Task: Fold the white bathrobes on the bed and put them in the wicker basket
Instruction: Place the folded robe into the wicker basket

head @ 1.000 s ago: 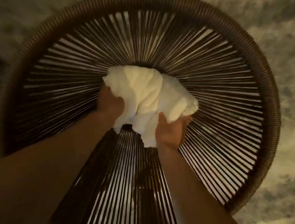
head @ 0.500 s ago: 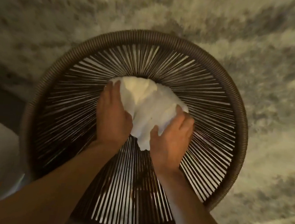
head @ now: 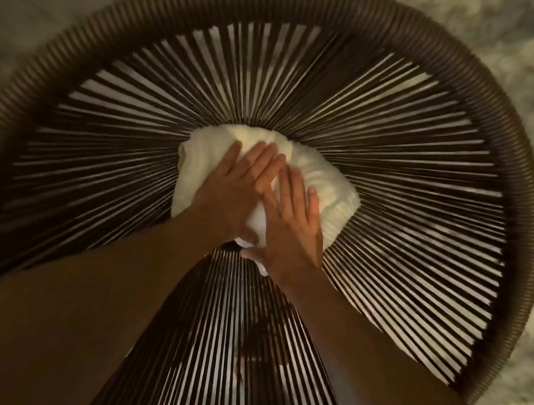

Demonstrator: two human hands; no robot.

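a: step? bathrobe (head: 328,188) is pressed down at frame centre, in the wicker basket (head: 518,192).
b: left grip (head: 231,186) and right grip (head: 293,224) laid flat on it, nothing clasped. lift-out likely needed next.

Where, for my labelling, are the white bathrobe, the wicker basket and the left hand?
white bathrobe (head: 324,191): head view, bare cloth on its right side.
wicker basket (head: 293,1): head view, far rim.
left hand (head: 233,189): head view, back of the hand.
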